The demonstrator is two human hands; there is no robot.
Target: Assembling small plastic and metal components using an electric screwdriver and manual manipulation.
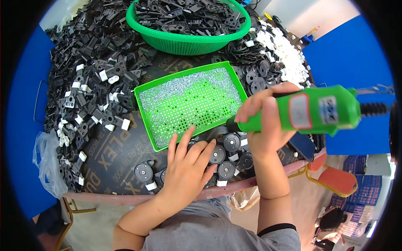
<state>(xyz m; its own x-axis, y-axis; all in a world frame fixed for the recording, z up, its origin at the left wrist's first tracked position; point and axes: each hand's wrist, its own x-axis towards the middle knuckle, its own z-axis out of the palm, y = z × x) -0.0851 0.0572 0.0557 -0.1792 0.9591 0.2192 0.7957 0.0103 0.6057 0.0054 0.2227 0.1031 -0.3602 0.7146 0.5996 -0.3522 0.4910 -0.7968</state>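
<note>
My right hand is wrapped round a green electric screwdriver, held sideways above the table's right part. Its front end sits by the corner of a green perforated tray holding many small silver screws. My left hand has its fingers stretched apart over the tray's near edge and the assembled parts. These are black round pieces with white tabs, grouped between my hands. Another such black wheel-like piece lies left of my left hand. Whether my left fingertips touch anything is hard to tell.
A green basket full of black parts stands at the back. Loose black brackets heap up on the left, some with white tabs. White pieces and black discs lie back right. A dark phone-like slab lies near the right edge.
</note>
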